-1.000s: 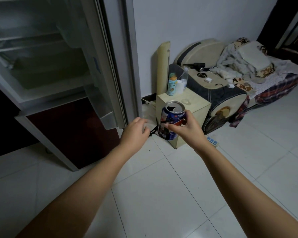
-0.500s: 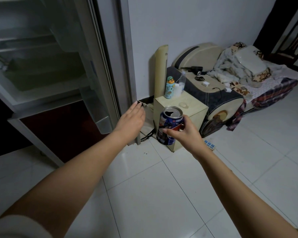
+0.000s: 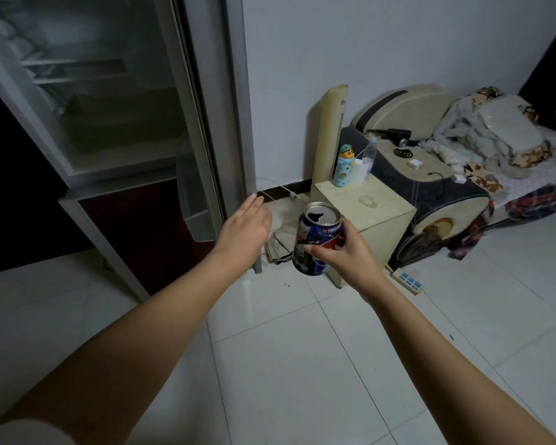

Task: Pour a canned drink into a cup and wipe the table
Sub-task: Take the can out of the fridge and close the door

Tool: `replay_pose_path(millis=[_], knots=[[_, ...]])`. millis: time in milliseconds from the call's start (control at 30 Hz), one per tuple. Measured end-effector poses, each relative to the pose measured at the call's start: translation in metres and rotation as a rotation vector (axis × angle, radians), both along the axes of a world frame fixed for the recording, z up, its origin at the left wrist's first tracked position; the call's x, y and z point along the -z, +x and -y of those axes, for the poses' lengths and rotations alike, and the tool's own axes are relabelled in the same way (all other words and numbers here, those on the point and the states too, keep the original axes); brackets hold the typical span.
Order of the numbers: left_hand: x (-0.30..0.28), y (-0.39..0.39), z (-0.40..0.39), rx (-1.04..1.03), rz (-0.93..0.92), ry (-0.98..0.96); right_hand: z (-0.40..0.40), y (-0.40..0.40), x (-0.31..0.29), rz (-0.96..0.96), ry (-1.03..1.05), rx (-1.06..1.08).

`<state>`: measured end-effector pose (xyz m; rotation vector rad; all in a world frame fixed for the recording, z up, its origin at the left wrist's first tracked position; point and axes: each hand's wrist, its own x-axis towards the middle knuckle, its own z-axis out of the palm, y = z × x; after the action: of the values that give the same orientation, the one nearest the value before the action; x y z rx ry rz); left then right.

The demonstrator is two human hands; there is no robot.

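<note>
Dim light falls on a white tiled floor (image 3: pixel 302 364) and a plain white wall (image 3: pixel 366 43). An open fridge door (image 3: pixel 109 107) stands at the left. A small beige cabinet (image 3: pixel 373 216) sits by the wall, beside a cluttered sofa (image 3: pixel 430 175) heaped with blankets (image 3: pixel 482 136).

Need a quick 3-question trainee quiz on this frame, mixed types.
1. True or false: the can is already opened.
2. Which hand holds the can? A) left hand B) right hand C) both
3. Fill in: the fridge door stands ____.

Key: 1 true, the top shows a dark opening. 2 B, the left hand is flat and empty, reaching toward the door edge. 3 open.
</note>
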<state>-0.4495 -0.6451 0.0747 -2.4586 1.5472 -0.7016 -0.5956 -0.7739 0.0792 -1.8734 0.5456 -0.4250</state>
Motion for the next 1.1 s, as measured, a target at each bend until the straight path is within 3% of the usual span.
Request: replay_pose_path(millis=[267,667,1100], knots=[[-0.003,0.004,-0.054,-0.202,-0.094,-0.023,-0.033,0.028,0.000,0.005,0.012,-0.145],[0.006,0.057,-0.147,-0.271,-0.108,-0.097,-0.098,0.093,-0.002,0.002,-0.021,-0.265],[0.011,0.158,-0.252,-0.261,-0.246,-0.168,-0.204,0.211,0.003,0.026,0.003,-0.261]])
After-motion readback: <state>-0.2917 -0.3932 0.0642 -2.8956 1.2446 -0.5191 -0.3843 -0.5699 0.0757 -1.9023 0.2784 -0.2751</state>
